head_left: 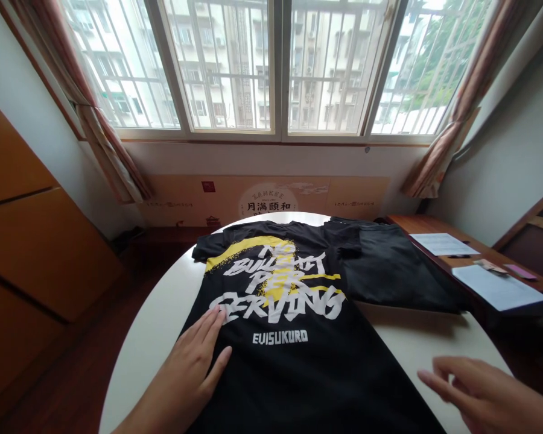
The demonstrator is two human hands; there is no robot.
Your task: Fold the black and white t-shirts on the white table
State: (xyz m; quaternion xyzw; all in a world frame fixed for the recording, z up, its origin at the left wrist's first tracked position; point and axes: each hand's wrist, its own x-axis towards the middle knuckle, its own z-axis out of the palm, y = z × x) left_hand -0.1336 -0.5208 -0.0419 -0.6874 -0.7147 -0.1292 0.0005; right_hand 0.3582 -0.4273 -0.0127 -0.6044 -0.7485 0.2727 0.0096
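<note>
Left hand [194, 367] comes in from bottom left, forearm angled up toward the middle, palm down and flat on the black printed T-shirt [294, 355]. Its fingers [210, 328] are straight, slightly fanned, gripping nothing; the tips rest at the left end of the white "SERVING" lettering, thumb lying out toward the shirt's middle

Right hand [484, 392] is at bottom right, just beside the shirt's right edge, over the round white bench [158, 319]. Its fingers [438, 383] are extended and loosely spread, pointing left toward the shirt, holding nothing; cannot tell if it touches the bench or hovers

T-shirt lies spread flat, print side up, along the middle of the bench, collar end away from the person, hem end nearest and running off the bottom of the view. Yellow and white print sits on its far half

Dark folded garment [389, 271] lies just right of the shirt's top half, touching or overlapping its sleeve. Further right, a brown wooden bench [416, 226] carries white paper sheets [498, 286]. Printed cardboard box [271, 199] stands below the barred window [276, 66], curtains [104, 138] at both sides
</note>
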